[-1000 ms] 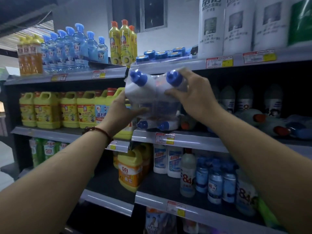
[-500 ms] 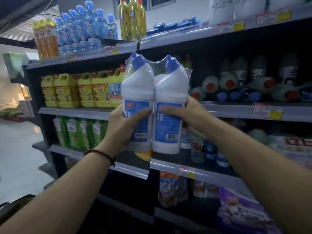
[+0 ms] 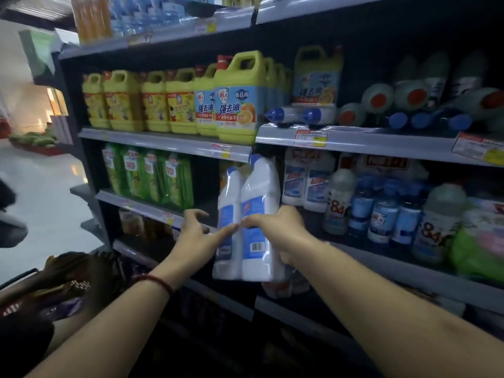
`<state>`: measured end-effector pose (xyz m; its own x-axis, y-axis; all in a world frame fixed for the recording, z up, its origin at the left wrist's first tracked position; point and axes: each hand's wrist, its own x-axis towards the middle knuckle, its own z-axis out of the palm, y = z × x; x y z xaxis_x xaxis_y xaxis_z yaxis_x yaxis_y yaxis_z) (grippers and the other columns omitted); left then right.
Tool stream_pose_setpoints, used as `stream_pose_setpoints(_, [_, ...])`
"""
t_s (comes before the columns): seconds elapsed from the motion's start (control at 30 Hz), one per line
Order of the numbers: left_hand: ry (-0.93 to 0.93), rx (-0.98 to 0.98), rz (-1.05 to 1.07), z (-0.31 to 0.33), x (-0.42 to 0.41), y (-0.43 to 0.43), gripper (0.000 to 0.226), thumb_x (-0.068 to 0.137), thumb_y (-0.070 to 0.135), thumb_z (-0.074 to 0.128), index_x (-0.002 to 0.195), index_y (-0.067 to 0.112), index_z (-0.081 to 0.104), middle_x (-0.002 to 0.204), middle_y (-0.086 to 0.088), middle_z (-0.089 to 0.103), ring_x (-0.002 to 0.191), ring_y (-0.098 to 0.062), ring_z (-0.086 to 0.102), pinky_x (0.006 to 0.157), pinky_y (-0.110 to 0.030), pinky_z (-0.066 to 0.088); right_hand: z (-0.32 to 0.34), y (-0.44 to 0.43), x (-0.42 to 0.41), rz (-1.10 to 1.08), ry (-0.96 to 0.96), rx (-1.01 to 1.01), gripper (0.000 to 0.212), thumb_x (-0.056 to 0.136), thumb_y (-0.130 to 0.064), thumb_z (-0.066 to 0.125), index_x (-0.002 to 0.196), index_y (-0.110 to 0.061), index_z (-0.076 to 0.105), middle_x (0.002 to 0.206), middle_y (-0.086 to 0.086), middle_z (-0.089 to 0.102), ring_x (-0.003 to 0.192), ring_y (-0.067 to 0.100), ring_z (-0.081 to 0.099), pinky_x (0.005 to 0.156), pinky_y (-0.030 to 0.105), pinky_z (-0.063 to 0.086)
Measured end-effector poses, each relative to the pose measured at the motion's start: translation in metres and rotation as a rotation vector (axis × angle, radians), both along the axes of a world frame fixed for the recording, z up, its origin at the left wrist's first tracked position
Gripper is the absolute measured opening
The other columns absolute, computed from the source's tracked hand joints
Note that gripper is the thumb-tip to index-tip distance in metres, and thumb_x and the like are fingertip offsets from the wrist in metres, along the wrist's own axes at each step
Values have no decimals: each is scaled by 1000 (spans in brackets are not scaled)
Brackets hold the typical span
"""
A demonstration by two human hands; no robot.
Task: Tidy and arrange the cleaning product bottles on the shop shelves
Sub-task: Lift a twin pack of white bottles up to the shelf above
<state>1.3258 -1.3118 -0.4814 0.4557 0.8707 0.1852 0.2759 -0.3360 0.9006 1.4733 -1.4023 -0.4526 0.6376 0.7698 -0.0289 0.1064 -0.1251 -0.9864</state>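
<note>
Standing upright at the centre of the frame, a shrink-wrapped twin pack of white cleaner bottles (image 3: 260,192) with blue labels is held in front of the shelf edge, its caps just under the price rail (image 3: 169,144) that bears the yellow dish-liquid jugs (image 3: 237,105). The pack is gripped by the right hand (image 3: 278,230), fingers curled round its right side. The left hand (image 3: 196,236) is spread and loosely open, only its index fingertip touching the pack's front. Green refill pouches (image 3: 147,175) are seen left of centre, 84 disinfectant bottles (image 3: 338,203) to the right
</note>
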Motion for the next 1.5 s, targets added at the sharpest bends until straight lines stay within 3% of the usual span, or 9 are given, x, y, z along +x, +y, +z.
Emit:
stream_pose_setpoints(0.1, [151, 17, -376, -7, 8, -6, 96, 79, 58, 78, 156, 41, 23, 151, 13, 43, 115, 8, 56, 88, -10, 47, -10, 12, -3, -126, 55, 27, 59, 58, -32, 84, 109, -11, 65, 95, 9, 72, 80, 29, 73, 72, 44, 64])
stream_pose_setpoints(0.2, [158, -72, -537, -17, 25, -5, 125, 71, 52, 90, 155, 57, -1, 156, 16, 37, 119, 12, 57, 97, -21, 53, -14, 12, -4, -140, -105, 5, 48, 71, -36, 80, 109, -13, 61, 94, 6, 70, 81, 26, 71, 75, 41, 62])
stream_pose_setpoints(0.33, [-339, -293, -426, -34, 54, -12, 101, 62, 19, 91, 147, 30, 38, 126, -9, 70, 100, -15, 75, 72, -31, 61, -18, 3, 3, 104, -233, 68, 35, 90, -46, 68, 114, -20, 66, 101, -2, 72, 91, 16, 70, 82, 35, 57])
stream_pose_setpoints(0.47, [-685, -626, -377, -47, 72, -8, 84, 58, 18, 78, 137, 7, 51, 103, -24, 71, 82, -39, 73, 82, -68, 55, -32, 3, 31, 219, -241, 113, 13, 98, -29, 65, 99, -20, 74, 97, -3, 74, 93, 9, 67, 85, 25, 50])
stream_pose_setpoints(0.57, [-765, -706, -365, -54, 79, -4, 70, 54, -2, 60, 124, 0, 62, 106, -25, 70, 87, -38, 72, 73, -53, 63, -42, 2, 67, 81, -318, -37, 37, 89, -34, 74, 121, -19, 64, 118, -3, 66, 109, 15, 62, 92, 30, 49])
stream_pose_setpoints(0.67, [-716, -680, -403, -62, 79, -4, 70, 46, -6, 47, 114, -4, 64, 98, -23, 73, 79, -36, 73, 58, -40, 60, -56, -1, 91, 64, -124, -128, 69, 79, -44, 82, 134, -15, 52, 130, 0, 63, 109, 17, 67, 90, 35, 55])
stream_pose_setpoints(0.83, [-539, -582, -421, -68, 93, 7, 66, 46, -4, 60, 111, -1, 65, 102, -27, 74, 83, -42, 74, 61, -45, 59, -72, -6, 104, 4, 125, 47, 38, 83, -18, 81, 114, -9, 60, 105, 12, 76, 92, 29, 75, 87, 53, 60])
stream_pose_setpoints(1.03, [-448, -290, -380, -56, 129, 43, 34, 89, 16, 78, 120, 11, 65, 115, -12, 75, 100, -29, 75, 80, -44, 62, -63, 8, 118, -163, -71, 215, 28, 88, -15, 76, 112, -13, 59, 101, 5, 75, 84, 20, 75, 75, 40, 62])
stream_pose_setpoints(1.5, [-564, -351, -277, -33, 217, 85, 45, 85, 15, 82, 123, 2, 62, 111, -18, 74, 92, -36, 75, 64, -40, 62, -39, 43, 192, -185, -215, 183, 40, 88, -7, 72, 125, -19, 60, 112, -1, 71, 99, 16, 69, 74, 25, 54])
